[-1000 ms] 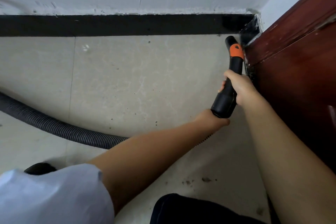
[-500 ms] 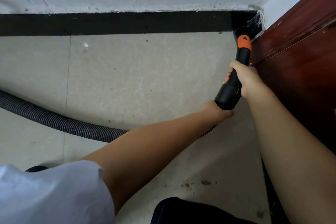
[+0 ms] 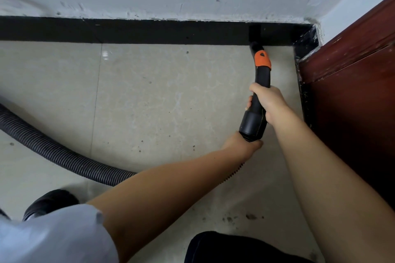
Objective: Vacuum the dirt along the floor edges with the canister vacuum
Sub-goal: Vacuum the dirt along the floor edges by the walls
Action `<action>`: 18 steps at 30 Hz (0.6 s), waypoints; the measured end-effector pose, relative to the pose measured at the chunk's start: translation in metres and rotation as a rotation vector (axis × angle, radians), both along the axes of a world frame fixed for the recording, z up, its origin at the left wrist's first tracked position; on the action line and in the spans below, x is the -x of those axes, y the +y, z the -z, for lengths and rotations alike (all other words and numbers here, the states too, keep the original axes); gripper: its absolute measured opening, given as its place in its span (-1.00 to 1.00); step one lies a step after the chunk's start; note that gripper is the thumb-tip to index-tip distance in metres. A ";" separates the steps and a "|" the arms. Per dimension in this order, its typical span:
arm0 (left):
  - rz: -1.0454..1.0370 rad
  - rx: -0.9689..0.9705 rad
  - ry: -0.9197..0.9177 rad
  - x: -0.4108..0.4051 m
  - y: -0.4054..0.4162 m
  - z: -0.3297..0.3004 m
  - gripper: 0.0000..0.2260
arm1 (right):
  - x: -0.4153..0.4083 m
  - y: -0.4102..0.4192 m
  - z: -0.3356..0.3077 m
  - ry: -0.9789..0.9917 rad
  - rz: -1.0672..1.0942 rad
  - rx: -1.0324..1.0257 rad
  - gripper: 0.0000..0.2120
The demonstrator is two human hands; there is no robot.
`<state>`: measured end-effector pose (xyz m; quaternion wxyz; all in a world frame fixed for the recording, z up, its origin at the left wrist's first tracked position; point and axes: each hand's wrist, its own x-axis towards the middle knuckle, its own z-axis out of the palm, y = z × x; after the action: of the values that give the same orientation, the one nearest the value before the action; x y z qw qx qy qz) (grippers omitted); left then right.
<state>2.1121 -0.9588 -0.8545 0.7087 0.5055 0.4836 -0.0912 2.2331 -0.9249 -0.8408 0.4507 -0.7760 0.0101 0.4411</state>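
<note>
- Vacuum hose [image 3: 64, 157], ribbed and dark, trails in from the left edge across the pale tiled floor [image 3: 149, 102] and passes under the person's left forearm toward the nozzle.
- Loose specks of dirt [image 3: 193, 146] lie scattered on the tiles left of the hands; a darker patch of grime [image 3: 250, 216] sits nearer the person, low in the view.
- Left hand [image 3: 242, 145] curls round the hose just where it enters the black cuff, steadying the rear end.
- Nozzle [image 3: 259, 83], black with an orange collar, points away from the person; its tip touches the floor where it meets the black baseboard [image 3: 149, 31], near the corner.
- Right hand [image 3: 267, 102] wraps its fingers round the nozzle's grip, below the collar.
- Dark red wooden panel [image 3: 352, 102] closes the right side; debris shows in the gap along its foot.
- Judged step: edge cleaning along the far wall, near the corner. The next move likely calls for sliding the tip along the baseboard, keeping it low against the joint, with the rear hand feeding hose.
</note>
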 end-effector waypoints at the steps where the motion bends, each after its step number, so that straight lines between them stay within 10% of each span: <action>1: -0.015 0.000 0.000 0.005 0.001 0.001 -0.64 | 0.006 0.003 0.000 -0.005 -0.013 0.000 -0.90; 18: -0.188 -0.022 0.081 0.068 0.021 0.000 -0.85 | 0.084 0.048 -0.003 -0.019 -0.270 0.009 -0.91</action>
<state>2.0440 -0.9374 -0.8548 0.6884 0.4615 0.5581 -0.0394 2.1489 -0.8774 -0.8375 0.3838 -0.7764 -0.0968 0.4905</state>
